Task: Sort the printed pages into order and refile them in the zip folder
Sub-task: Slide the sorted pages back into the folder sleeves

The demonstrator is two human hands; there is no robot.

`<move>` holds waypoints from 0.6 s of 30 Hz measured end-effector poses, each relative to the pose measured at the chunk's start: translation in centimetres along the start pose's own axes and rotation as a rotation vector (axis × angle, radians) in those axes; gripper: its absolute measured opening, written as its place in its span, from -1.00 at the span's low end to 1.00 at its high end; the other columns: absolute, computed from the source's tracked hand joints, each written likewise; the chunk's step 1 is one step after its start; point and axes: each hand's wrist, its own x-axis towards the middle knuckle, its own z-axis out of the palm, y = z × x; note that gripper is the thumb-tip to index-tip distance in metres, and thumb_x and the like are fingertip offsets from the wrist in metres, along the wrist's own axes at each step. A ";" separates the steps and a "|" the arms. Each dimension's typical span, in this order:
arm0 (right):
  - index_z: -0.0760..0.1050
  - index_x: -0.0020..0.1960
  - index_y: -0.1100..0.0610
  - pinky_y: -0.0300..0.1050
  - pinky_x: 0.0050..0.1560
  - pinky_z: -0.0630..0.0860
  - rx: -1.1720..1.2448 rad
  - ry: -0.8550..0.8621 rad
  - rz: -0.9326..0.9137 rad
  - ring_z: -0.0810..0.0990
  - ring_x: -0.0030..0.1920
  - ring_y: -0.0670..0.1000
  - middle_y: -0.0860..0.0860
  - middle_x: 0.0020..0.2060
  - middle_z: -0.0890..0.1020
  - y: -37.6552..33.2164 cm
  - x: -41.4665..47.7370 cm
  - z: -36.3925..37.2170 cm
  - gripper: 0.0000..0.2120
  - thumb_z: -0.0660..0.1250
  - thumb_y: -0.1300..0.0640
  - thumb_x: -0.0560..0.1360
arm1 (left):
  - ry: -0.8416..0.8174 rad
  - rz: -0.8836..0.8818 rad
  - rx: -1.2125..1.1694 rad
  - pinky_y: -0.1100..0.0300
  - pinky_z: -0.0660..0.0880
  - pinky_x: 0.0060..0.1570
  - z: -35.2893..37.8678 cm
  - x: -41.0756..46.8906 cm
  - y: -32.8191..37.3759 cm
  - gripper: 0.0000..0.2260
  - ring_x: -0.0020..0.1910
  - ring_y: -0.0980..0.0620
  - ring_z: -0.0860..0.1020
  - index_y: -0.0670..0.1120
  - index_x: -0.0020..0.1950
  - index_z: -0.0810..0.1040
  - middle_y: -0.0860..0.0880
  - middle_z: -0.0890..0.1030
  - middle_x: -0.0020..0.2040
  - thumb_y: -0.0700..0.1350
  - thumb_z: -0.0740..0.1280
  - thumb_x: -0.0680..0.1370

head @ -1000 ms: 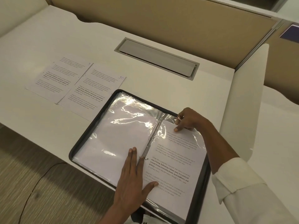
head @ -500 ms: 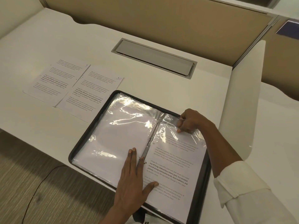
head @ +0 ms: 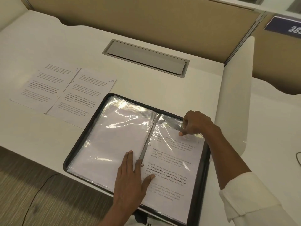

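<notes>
The zip folder [head: 85, 131] lies open on the white desk [head: 48, 46], at its near edge, with its plastic pockets spread to both sides. The left hand [head: 130, 181] rests flat on the spine near the bottom; its fingers are straight and together, and the thumb is spread onto the right side. The right hand [head: 195, 123] is at the top of the right clear sleeve [head: 171, 139]. Its fingers are curled and pinch the plastic at the mouth, and one fingertip presses down on the printed page [head: 172, 173] inside. I cannot tell if the paper is also in this pinch.

Two loose pages wait on the desk just to the left of the folder, side by side: one marked 3 [head: 44, 87] and one marked 10 [head: 83, 97].

I judge that the step in hand is to work the page through the mouth of the sleeve; whether in or out is not clear. To do it well, the left hand should keep the spine pressed so the folder does not slide. The right hand should lift only the upper film, so the mouth opens wide, and the paper should move straight along the sleeve. The thin plastic is wrinkled and may catch a corner, so the movement should be slow. It is also wise to check the handwritten number before filing.
</notes>
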 end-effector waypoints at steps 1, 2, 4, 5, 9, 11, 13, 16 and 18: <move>0.61 -0.24 0.03 -0.01 0.00 0.52 -0.018 0.026 -0.010 0.64 -0.05 0.05 -0.08 -0.27 0.68 0.1 -0.5 -0.2 -0.64 0.71 -0.15 0.25 | 0.003 0.001 0.009 -0.18 0.43 0.45 -0.1 0.4 0.0 -0.39 0.60 -0.22 0.29 0.00 0.43 0.46 -0.20 0.26 0.63 0.43 0.18 0.61; 0.62 -0.23 0.02 0.01 0.06 0.48 -0.039 0.053 -0.019 0.59 0.02 0.04 -0.09 -0.24 0.67 0.2 -1.0 -0.5 -0.64 0.71 -0.17 0.25 | 0.008 0.003 0.020 -0.20 0.50 0.39 -0.3 0.8 0.1 -0.44 0.55 -0.25 0.35 -0.02 0.36 0.51 -0.21 0.33 0.58 0.39 0.24 0.60; 0.62 -0.22 -0.02 0.05 0.15 0.39 -0.071 0.098 -0.017 0.43 0.12 0.04 -0.09 -0.13 0.61 0.3 -2.0 -1.1 -0.62 0.69 -0.24 0.25 | 0.014 -0.001 0.042 -0.21 0.59 0.25 -0.8 1.8 0.4 -0.51 0.44 -0.25 0.45 -0.05 0.21 0.58 -0.20 0.43 0.49 0.33 0.36 0.55; 0.61 -0.23 -0.04 0.06 0.17 0.41 -0.046 0.116 -0.008 0.41 0.14 0.05 -0.07 -0.07 0.56 0.4 -2.4 -1.2 -0.61 0.69 -0.26 0.23 | 0.009 -0.005 0.056 -0.19 0.61 0.21 -1.2 2.3 0.5 -0.54 0.40 -0.24 0.48 -0.06 0.15 0.60 -0.19 0.47 0.45 0.31 0.40 0.53; 0.59 -0.29 0.01 -0.05 0.01 0.51 0.348 0.243 0.031 0.56 0.11 0.04 0.00 0.05 0.55 0.9 -4.1 -0.9 -0.59 0.74 -0.17 0.17 | -0.006 0.013 0.105 -0.11 0.61 0.14 -2.2 4.2 0.9 -0.60 0.31 -0.19 0.50 -0.10 0.09 0.65 -0.19 0.52 0.38 0.23 0.46 0.53; 0.61 -0.24 0.05 -0.06 0.00 0.51 0.509 0.301 0.087 0.60 0.10 0.00 -0.05 0.00 0.62 1.2 -4.9 -0.2 -0.59 0.75 -0.14 0.18 | -0.005 0.016 0.097 -0.07 0.61 0.12 -2.7 5.2 1.1 -0.62 0.27 -0.17 0.52 -0.11 0.09 0.65 -0.17 0.53 0.35 0.20 0.46 0.53; 0.60 -0.07 0.05 -0.03 0.04 0.52 0.620 0.317 0.142 0.59 0.12 0.00 -0.05 0.05 0.61 1.5 -5.4 0.8 -0.54 0.75 -0.11 0.22 | -0.006 0.004 0.089 -0.03 0.61 0.11 -3.4 6.2 1.4 -0.62 0.25 -0.12 0.51 -0.09 0.12 0.64 -0.13 0.53 0.33 0.20 0.44 0.55; 0.40 0.34 0.01 0.04 0.12 0.58 0.697 0.360 0.195 0.59 0.12 0.02 -0.01 0.15 0.58 1.8 -6.2 2.8 -0.22 0.72 -0.11 0.27 | -0.034 0.020 0.071 0.04 0.58 0.13 -4.3 7.9 1.7 -0.61 0.26 -0.07 0.47 -0.08 0.18 0.61 -0.08 0.50 0.31 0.21 0.39 0.58; 0.21 0.52 0.01 -0.02 0.12 0.52 0.759 0.394 0.206 0.59 0.10 0.00 -0.04 0.12 0.59 1.6 -7.2 4.3 -0.03 0.70 -0.09 0.31 | -0.065 0.050 0.080 0.08 0.54 0.17 -4.7 8.9 1.7 -0.60 0.28 -0.04 0.43 -0.07 0.25 0.59 -0.05 0.47 0.32 0.21 0.37 0.60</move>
